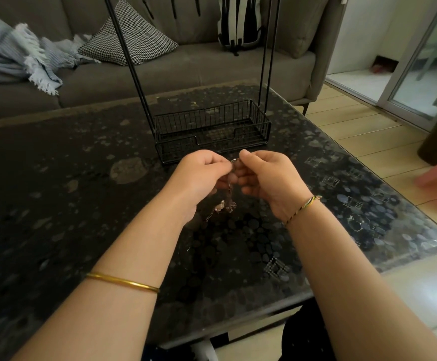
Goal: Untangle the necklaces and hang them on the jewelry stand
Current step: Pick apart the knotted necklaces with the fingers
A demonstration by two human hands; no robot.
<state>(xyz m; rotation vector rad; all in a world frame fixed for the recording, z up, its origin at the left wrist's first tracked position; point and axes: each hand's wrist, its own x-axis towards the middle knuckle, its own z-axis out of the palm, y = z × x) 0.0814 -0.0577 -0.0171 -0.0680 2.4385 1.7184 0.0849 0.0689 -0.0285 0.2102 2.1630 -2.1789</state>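
— What are the fingers [221,164] doing?

— On both hands they are curled in and pinching the necklaces [224,204] at the top of the knot, where a small ring shows between the fingertips. The left hand [201,174] and right hand [267,178] face each other, almost touching.

— Why hold it up like that?

— My guess: lifted off the table [56,191], the chains hang freely under their own weight, so the loops show which strand crosses which. The bunch dangles from the grip, pendants and a loose chain end low between the wrists, just above the dark glass top.

— And the close grip?

— Probably for fine work. Pinching on either side of one snag lets the fingertips tease it apart without tightening the rest.

— The wrists and arms?

— Both wrists are raised and bent slightly inward, knuckles up. The forearms converge from the near edge, a gold bangle [123,282] on the left, a braided thread bracelet [303,207] on the right.

— Where is the jewelry stand [186,149]?

— Directly beyond the hands, its wire basket empty as far as I can tell. The upper bars are out of view, so I cannot say whether anything hangs there.
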